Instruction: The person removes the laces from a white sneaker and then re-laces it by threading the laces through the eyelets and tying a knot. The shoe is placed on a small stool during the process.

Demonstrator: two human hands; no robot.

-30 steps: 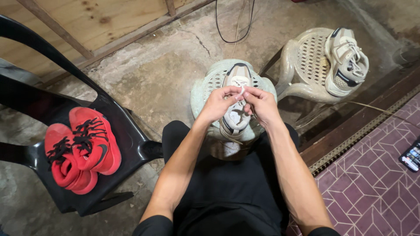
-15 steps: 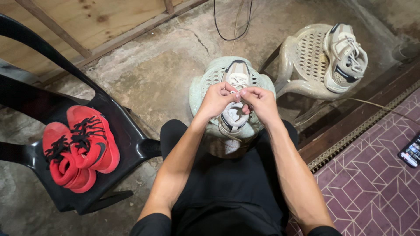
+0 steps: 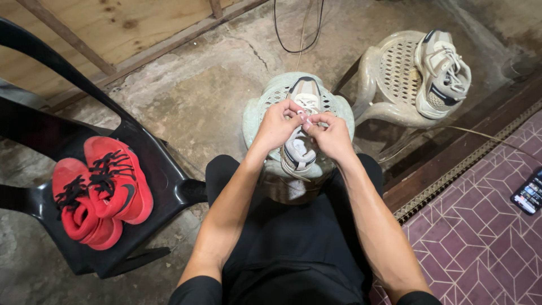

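A grey and white sneaker lies toe away from me on a pale green plastic stool between my knees. My left hand and my right hand meet over the shoe's middle, and their fingertips pinch its white lace. The hands hide most of the shoe's tongue and lacing. Its mate, a second grey and white sneaker, lies on its side on another pale plastic stool at the upper right.
A black plastic chair at the left holds a pair of red sneakers with black laces. A phone lies on the purple patterned mat at right. A black cable runs over the concrete floor.
My hands have moved slightly down and closer to the shoe, still pinching the lace. The view has shifted a little.
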